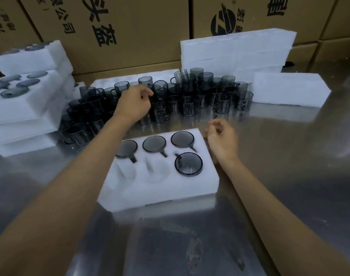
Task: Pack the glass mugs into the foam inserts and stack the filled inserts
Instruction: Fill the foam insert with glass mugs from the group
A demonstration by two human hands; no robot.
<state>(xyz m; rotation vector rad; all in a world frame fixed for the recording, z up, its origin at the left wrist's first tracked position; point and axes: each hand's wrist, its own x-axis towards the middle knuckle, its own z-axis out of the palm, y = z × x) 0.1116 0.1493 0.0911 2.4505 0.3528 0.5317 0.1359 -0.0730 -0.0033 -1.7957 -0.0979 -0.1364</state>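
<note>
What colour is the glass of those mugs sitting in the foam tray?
Smoky dark grey, see-through, in the white foam insert; the near-right mug shows it best in the head view.

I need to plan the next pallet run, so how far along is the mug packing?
Done: filled inserts are stacked at left, and the front insert holds four mugs. In hand: the left hand reaches into the loose mugs; the right hand holds nothing. Left: two empty pockets and a large cluster of loose mugs.

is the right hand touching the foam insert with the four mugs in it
Apart. The head view shows the right hand hovering just past the far right corner of the foam insert, fingers loosely curled and holding nothing, with bare metal table showing between them.
</note>
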